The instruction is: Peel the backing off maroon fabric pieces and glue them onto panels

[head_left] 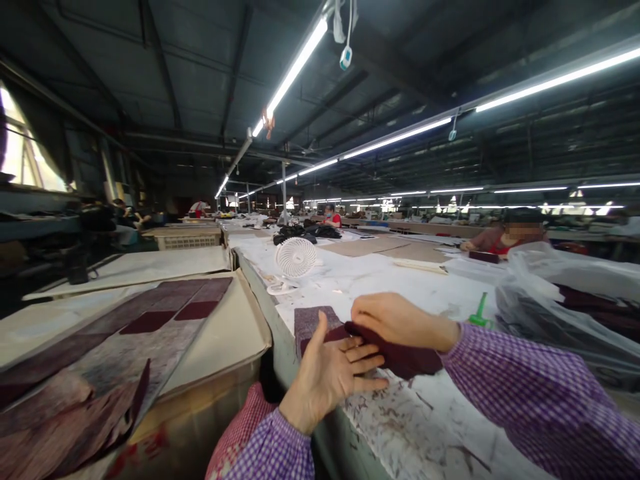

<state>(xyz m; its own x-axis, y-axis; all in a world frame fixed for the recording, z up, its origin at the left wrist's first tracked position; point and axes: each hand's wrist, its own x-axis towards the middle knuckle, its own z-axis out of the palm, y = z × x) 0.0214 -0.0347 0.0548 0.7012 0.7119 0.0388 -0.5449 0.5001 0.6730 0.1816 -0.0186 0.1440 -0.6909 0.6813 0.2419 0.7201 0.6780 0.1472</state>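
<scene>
My right hand (pixel 383 317) pinches the edge of a dark maroon fabric piece (pixel 410 357), which hangs below the palm over the white-covered table. Close beside it, my left hand (pixel 335 373) is turned palm up with its fingers spread. Those left fingertips reach to the edge of the maroon cloth; whether they touch it I cannot tell. Behind the left thumb lies a greyish-purple fabric piece (pixel 314 320) flat on the table, with a maroon part along its lower side partly hidden by my hand.
A white fan (pixel 295 259) stands on the table (pixel 365 283) ahead. On the right are a green tool (pixel 480 312) and clear plastic (pixel 530 287) over dark cloth. Maroon fabric strips (pixel 150 323) lie on the left board. A co-worker (pixel 520 237) sits at the far right.
</scene>
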